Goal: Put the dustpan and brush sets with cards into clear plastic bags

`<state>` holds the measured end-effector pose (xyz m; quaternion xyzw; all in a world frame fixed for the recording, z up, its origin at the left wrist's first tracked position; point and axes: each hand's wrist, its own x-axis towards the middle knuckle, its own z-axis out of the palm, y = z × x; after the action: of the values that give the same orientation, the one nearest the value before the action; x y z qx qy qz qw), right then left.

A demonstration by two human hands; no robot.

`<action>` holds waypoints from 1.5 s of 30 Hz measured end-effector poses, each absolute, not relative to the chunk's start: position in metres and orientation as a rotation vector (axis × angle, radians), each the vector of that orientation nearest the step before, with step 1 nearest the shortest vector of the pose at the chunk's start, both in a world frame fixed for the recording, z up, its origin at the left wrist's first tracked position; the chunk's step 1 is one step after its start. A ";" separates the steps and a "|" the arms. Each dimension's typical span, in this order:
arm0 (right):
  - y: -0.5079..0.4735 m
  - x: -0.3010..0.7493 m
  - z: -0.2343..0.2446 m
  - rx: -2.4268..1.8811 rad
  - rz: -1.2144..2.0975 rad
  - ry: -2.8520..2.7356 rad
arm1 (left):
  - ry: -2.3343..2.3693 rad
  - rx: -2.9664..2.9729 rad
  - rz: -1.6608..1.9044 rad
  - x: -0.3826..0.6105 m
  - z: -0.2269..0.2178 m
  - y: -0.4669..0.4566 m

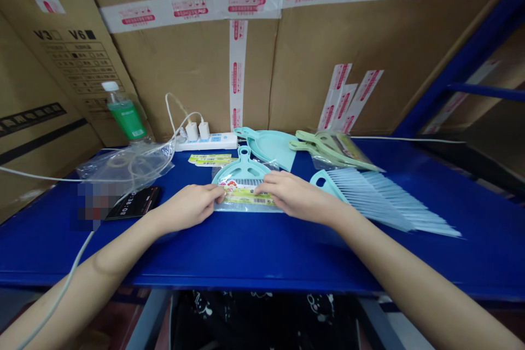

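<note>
Holding bagged dustpan set (245,170) on blue table (262,251) with left hand (192,203) and right hand (292,196), both curled narrow over its sides. Showing pale-turquoise plastic, bristles (243,181), clear film (232,207), yellow-green card (245,195) with blurred print. Reading "V3", "V6" on carton (77,60).

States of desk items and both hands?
Left hand: touching front dustpan set
Right hand: touching it
Front dustpan set: bagged, seal unclear
Green set: bagged
Rear blue dustpan: apparently unbagged
Blue bristles: uncovered
Label cards: loose
Left plastic: crumpled
Bottle: capped
Chargers: plugged in
Black device: display lit
</note>
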<state>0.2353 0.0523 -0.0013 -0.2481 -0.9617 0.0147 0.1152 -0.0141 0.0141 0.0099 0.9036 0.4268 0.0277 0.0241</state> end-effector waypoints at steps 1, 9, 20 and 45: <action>0.052 0.235 -0.001 -0.729 0.034 -2.822 | 1.347 2.801 0.072 -0.014 0.010 0.014; 0.045 0.226 -0.004 -0.692 -0.187 -2.870 | 1.477 3.037 0.059 -0.010 0.008 0.010; 0.043 0.220 -0.014 -0.719 -0.199 -2.868 | 1.145 3.195 0.051 -0.006 -0.003 0.010; 0.051 0.256 0.020 -1.028 0.235 -2.971 | 1.702 3.056 -0.125 -0.012 0.015 0.013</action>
<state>0.2562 0.0511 0.0204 -0.3260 -0.9424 0.0745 -0.0056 -0.0119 0.0130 0.0151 0.8591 0.4784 -0.0351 -0.1785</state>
